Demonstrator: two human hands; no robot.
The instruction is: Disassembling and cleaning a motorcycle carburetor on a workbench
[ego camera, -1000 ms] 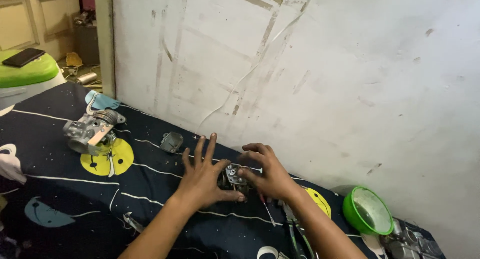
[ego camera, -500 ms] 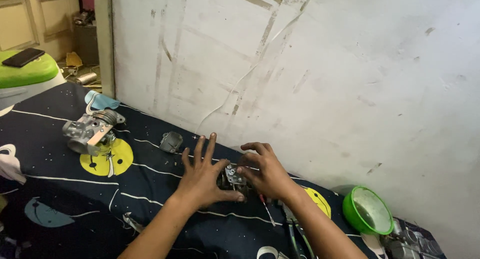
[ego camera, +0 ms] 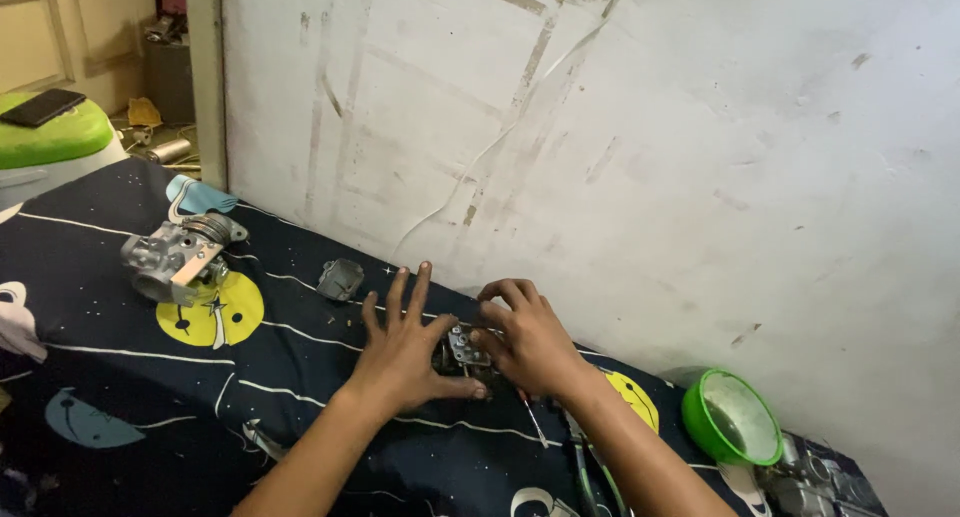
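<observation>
Together we work on a small metal part [ego camera: 462, 349] lying on the dark patterned cloth [ego camera: 120, 397] near the white wall [ego camera: 650, 157]. Our left hand [ego camera: 405, 352] lies flat beside it, fingers spread wide, thumb against the part's near side. Our right hand [ego camera: 530, 342] curls over it from the right, fingertips pinching its top. Well apart to the left sits a larger grey carburetor body [ego camera: 178, 260]; a small grey cap [ego camera: 340, 278] lies between. A green bowl [ego camera: 730, 419] stands to the right.

Two hands [ego camera: 400, 352], three metal parts [ego camera: 180, 257], one green bowl [ego camera: 730, 417], one phone [ego camera: 42, 107].
</observation>
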